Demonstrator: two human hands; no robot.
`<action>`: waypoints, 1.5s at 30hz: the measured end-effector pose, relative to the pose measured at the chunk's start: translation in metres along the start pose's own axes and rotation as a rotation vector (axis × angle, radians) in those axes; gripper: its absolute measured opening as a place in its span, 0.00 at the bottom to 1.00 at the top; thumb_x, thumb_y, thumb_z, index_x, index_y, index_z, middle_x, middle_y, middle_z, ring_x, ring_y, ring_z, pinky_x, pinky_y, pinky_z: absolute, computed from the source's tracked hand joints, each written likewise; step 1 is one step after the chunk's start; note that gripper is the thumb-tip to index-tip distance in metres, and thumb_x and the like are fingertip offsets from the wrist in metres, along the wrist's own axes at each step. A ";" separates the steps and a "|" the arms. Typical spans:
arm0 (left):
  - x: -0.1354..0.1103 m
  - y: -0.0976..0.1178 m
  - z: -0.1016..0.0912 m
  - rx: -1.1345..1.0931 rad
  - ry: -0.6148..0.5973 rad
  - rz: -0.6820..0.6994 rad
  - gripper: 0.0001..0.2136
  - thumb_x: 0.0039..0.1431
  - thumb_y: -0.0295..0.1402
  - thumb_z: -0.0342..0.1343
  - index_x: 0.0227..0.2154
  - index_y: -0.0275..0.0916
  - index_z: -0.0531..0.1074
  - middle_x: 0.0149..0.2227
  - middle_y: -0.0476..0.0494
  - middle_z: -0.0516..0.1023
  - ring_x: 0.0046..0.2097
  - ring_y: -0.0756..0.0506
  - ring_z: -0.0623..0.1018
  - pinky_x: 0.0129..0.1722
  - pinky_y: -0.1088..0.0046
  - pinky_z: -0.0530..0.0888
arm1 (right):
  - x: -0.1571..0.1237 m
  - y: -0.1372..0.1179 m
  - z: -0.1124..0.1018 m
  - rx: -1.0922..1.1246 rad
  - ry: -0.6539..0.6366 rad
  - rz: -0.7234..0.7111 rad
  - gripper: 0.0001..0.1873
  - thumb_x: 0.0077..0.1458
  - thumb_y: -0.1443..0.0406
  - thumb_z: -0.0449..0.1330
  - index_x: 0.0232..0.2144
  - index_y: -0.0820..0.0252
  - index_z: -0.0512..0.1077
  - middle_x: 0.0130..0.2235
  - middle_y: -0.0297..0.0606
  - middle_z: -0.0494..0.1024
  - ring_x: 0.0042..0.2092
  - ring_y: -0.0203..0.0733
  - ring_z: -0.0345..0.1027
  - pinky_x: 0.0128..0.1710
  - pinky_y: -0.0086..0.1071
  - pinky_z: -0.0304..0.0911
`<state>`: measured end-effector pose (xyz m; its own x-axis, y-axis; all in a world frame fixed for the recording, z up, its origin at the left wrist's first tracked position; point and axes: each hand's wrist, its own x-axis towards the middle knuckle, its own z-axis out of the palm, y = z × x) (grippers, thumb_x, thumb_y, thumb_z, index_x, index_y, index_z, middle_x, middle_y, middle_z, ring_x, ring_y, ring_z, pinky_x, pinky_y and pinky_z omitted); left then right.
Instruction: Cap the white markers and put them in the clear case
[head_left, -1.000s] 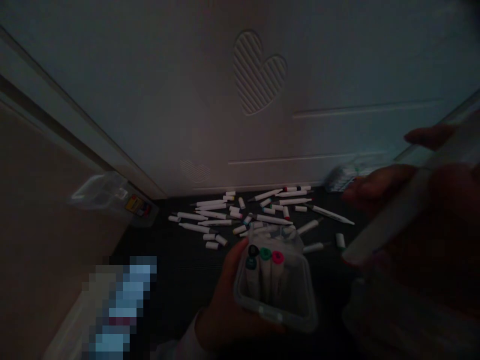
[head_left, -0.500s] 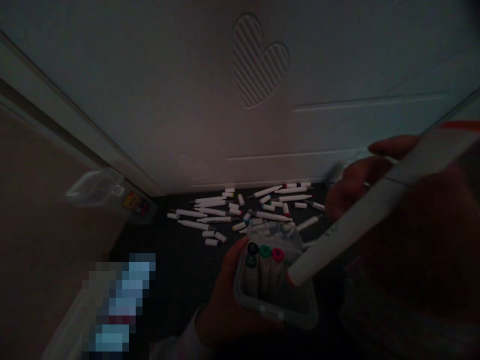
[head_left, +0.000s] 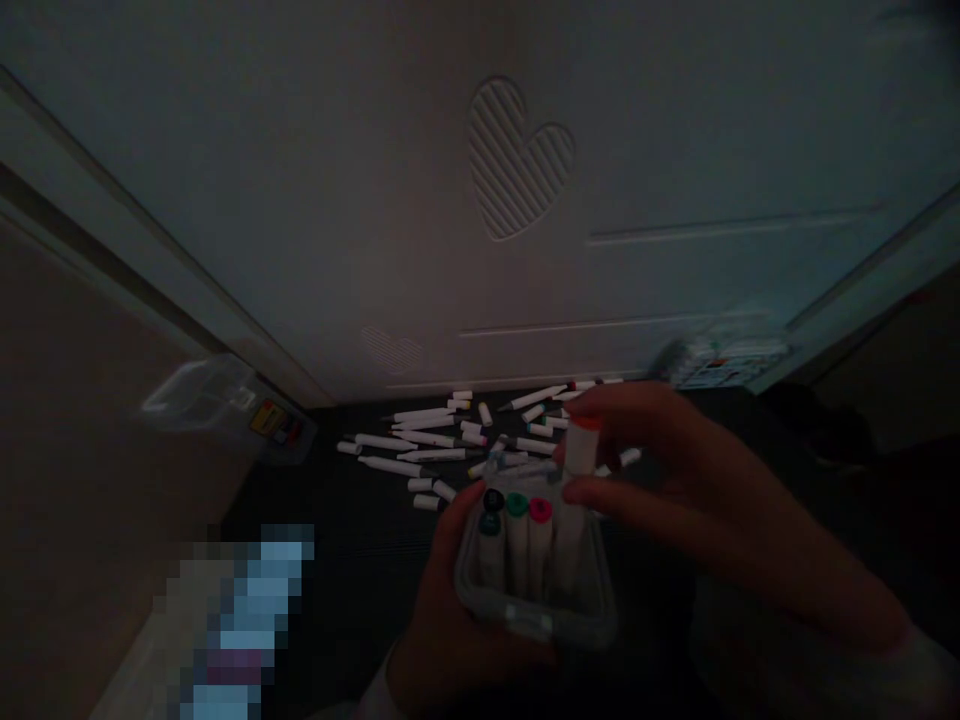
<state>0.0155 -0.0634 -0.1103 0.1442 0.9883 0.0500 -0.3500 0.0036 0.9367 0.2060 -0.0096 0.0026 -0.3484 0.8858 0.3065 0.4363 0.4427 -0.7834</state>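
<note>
My left hand [head_left: 442, 610] is wrapped around a small clear plastic box [head_left: 532, 622], tilted so its open top faces me. Several capped white markers stand inside along its left side, among them a green-topped marker [head_left: 517, 545] and a pink-topped marker [head_left: 541, 550]. Between thumb and fingers, my right hand [head_left: 660, 460] pinches a white marker with an orange-red cap end [head_left: 582, 450]. That marker is upright, its lower part inside the box to the right of the pink one. Whether its bottom touches the box floor I cannot tell.
Uncapped markers [head_left: 420, 440] and loose caps lie scattered on the dark surface [head_left: 360, 540] behind the box. A clear case with a label [head_left: 274, 420] lies at the left. A clear package [head_left: 727, 362] sits at the back right, against the white panel [head_left: 300, 200] with raised hearts.
My right hand has come down and left, turning the orange-capped marker from slanted to upright and lowering it into the box. The box has shifted slightly left.
</note>
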 end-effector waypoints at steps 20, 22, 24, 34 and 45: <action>0.006 0.000 0.000 0.069 0.014 0.182 0.42 0.29 0.27 0.70 0.53 0.51 0.61 0.49 0.43 0.72 0.48 0.37 0.74 0.43 0.63 0.74 | 0.014 0.011 -0.006 -0.064 -0.495 0.035 0.08 0.53 0.61 0.57 0.32 0.58 0.72 0.33 0.32 0.73 0.36 0.34 0.66 0.36 0.27 0.58; 0.004 -0.002 -0.001 0.091 0.019 0.169 0.43 0.29 0.26 0.70 0.53 0.50 0.61 0.50 0.42 0.71 0.49 0.37 0.73 0.44 0.62 0.73 | 0.015 0.011 -0.007 -0.085 -0.528 0.072 0.08 0.52 0.60 0.58 0.31 0.58 0.72 0.32 0.32 0.72 0.35 0.34 0.65 0.34 0.27 0.57; 0.003 -0.003 -0.001 0.096 0.010 0.156 0.42 0.30 0.27 0.70 0.53 0.50 0.61 0.50 0.42 0.71 0.49 0.36 0.73 0.45 0.61 0.73 | 0.015 0.011 -0.007 -0.118 -0.538 0.111 0.08 0.51 0.60 0.59 0.31 0.58 0.72 0.31 0.31 0.72 0.34 0.34 0.64 0.32 0.28 0.56; 0.001 -0.003 0.002 0.067 0.126 0.039 0.43 0.23 0.34 0.71 0.50 0.46 0.63 0.48 0.39 0.73 0.47 0.34 0.74 0.42 0.60 0.74 | 0.016 0.013 -0.004 -0.106 -0.535 0.134 0.10 0.51 0.57 0.58 0.30 0.58 0.70 0.31 0.30 0.71 0.33 0.33 0.62 0.30 0.26 0.54; 0.025 0.001 -0.008 0.253 0.308 -0.069 0.21 0.40 0.41 0.63 0.39 0.42 0.72 0.37 0.42 0.77 0.46 0.35 0.74 0.47 0.58 0.70 | 0.022 0.014 -0.003 -0.055 -0.516 0.067 0.16 0.49 0.54 0.58 0.31 0.63 0.72 0.29 0.32 0.70 0.29 0.30 0.62 0.26 0.23 0.54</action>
<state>0.0117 -0.0376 -0.1103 -0.1384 0.9866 -0.0862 -0.1049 0.0720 0.9919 0.2073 0.0163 0.0000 -0.6756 0.7347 -0.0608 0.5098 0.4060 -0.7585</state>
